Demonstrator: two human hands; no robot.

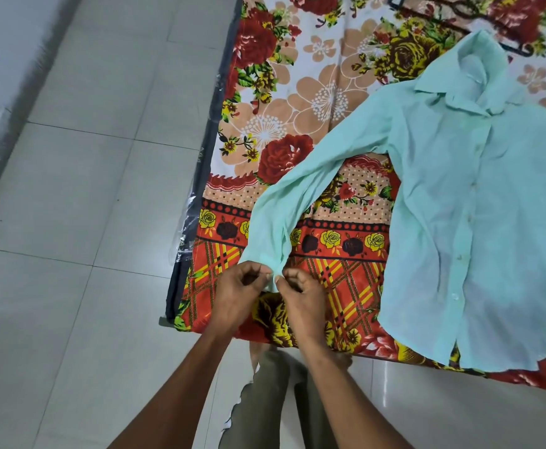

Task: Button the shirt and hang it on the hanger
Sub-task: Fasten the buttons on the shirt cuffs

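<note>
A pale mint shirt lies flat, front up, on the flowered bed sheet, collar toward the far side. Its front placket with small white buttons runs down the middle. One long sleeve stretches toward the near left corner of the bed. My left hand and my right hand both pinch the cuff at that sleeve's end, fingertips almost touching. A dark hanger lies on the sheet beyond the collar, partly cut off by the frame's top edge.
The bed's flowered sheet fills the right half; its dark mattress edge with clear plastic runs down the left side. Pale floor tiles lie to the left and near me. My feet stand at the bed's near edge.
</note>
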